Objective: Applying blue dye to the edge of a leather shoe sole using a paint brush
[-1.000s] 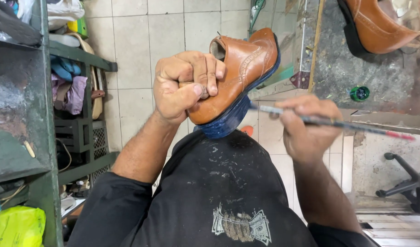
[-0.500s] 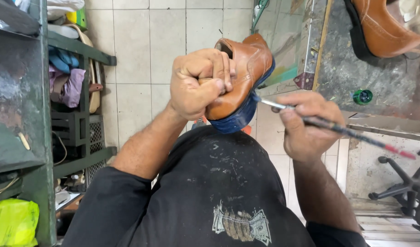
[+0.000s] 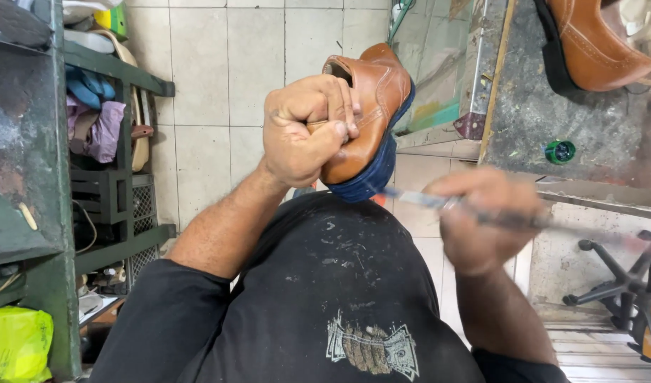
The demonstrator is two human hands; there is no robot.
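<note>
Since the earlier frame the right hand [image 3: 485, 227] has dropped and blurred, fist closed round a thin brush [image 3: 439, 203] whose tip meets the dark blue sole edge. The left hand [image 3: 304, 128] clamps one tan shoe [image 3: 371, 106] above the lap. Judged: edge-coating in progress; the next stroke needs a steady shoe. A second shoe [image 3: 595, 42] lies on the bench beyond, beside one green cap [image 3: 559, 151].

1 crumpled yellow-green plastic package [image 3: 13, 342] lies at the lower left beside the green shelf [image 3: 52, 213]; 1 yellow-green box [image 3: 111, 18] stands on top.
</note>
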